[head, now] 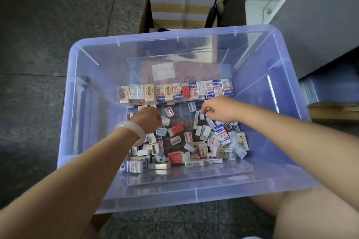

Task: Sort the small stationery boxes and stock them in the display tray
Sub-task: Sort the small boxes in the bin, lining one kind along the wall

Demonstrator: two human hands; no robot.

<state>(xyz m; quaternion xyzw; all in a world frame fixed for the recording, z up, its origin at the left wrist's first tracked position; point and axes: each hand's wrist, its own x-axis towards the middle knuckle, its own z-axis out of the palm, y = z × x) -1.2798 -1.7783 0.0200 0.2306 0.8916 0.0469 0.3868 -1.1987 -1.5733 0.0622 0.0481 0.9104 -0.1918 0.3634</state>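
- The clear display tray (226,58) lies inside a big translucent bin (287,75) on the floor, probably so stray boxes stay contained while sorting.
- A row of small boxes (175,92) stands upright, side by side, across the tray's middle, tan ones at the left and blue-and-white ones to the right (like grouped with like, it seems).
- The unsorted heap (196,141) lies jumbled on the near side of that row, thickest at the right and along the near edge.
- The left hand (148,120) is curled knuckles-up just near of the row's left part; whether it holds a box I cannot tell.
- The right hand (217,110) curls over the heap's far right, fingertips pinched together, apparently on a small box there, though I cannot tell for sure.
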